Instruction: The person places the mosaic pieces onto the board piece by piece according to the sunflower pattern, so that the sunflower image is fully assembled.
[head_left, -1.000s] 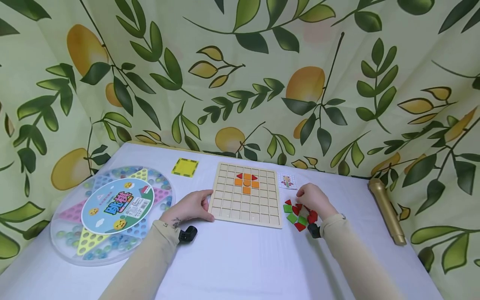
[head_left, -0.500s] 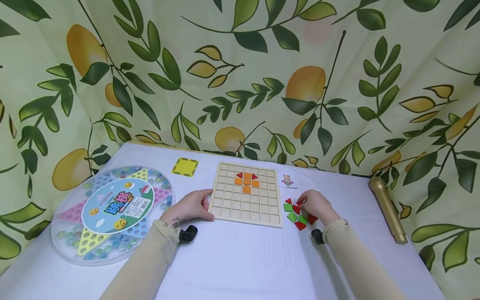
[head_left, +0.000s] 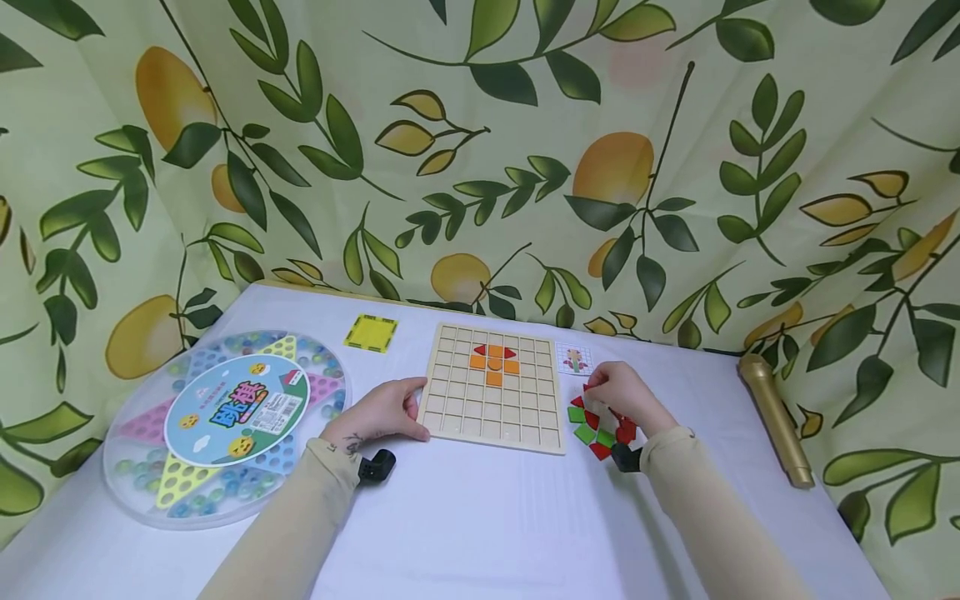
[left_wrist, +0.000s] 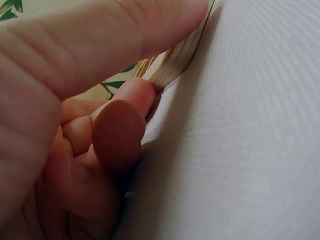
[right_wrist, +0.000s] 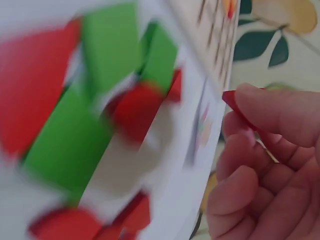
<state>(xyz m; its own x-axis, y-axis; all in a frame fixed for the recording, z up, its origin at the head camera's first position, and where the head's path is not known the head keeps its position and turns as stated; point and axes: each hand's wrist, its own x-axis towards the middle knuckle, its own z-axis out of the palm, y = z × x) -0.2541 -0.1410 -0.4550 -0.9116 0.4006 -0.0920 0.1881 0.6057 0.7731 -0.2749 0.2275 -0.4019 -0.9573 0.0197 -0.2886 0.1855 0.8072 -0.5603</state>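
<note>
The left hand (head_left: 382, 412) grasps the square wooden grid board (head_left: 491, 390) at its 9 o'clock edge; the right hand (head_left: 626, 398) pinches a small red flat piece (right_wrist: 229, 98), which may slip from this thin grip.

Pale matt wooden board (head_left: 491, 417); glossy clear plastic game case (head_left: 225, 429); matt cloth table cover (head_left: 480, 525)

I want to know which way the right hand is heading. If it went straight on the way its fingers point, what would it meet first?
Probably the wooden grid board: the right hand, pinching a red piece, points left toward its right edge. Depth is unclear.
</note>
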